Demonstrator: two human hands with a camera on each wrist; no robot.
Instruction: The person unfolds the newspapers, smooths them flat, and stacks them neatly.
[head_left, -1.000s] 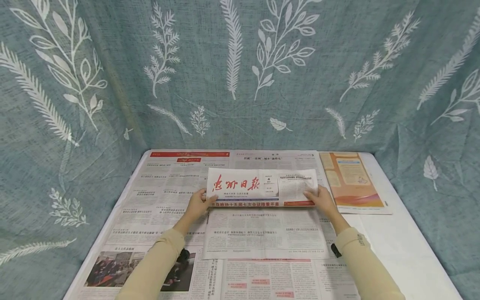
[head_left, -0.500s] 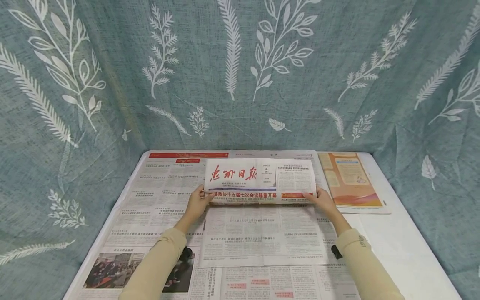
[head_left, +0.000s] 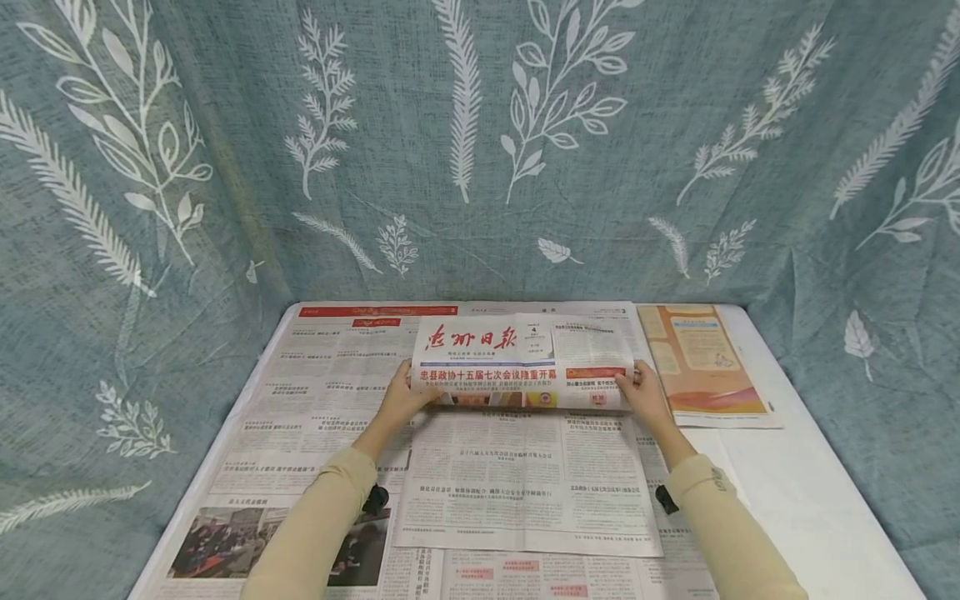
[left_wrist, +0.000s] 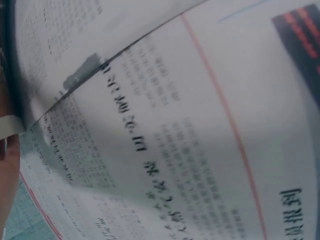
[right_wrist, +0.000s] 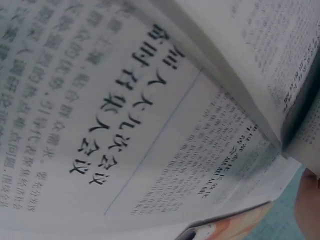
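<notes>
A newspaper [head_left: 491, 354] lay over spread sheets [head_left: 315, 433] in the middle of the table [head_left: 787, 500], its masthead portion bent into a band above a flatter lower page; the grip at opposite ends presumably served to keep the bend even across the width. The left hand [head_left: 401, 396] and right hand [head_left: 643, 387] were each closed in a pinch, gripping the band's left and right edges respectively.

backdrop: blue-green cloth [head_left: 405, 142] | pattern: white leaf sprigs [head_left: 465, 108] | sides: same cloth | furniture: white table [head_left: 795, 508]
</notes>
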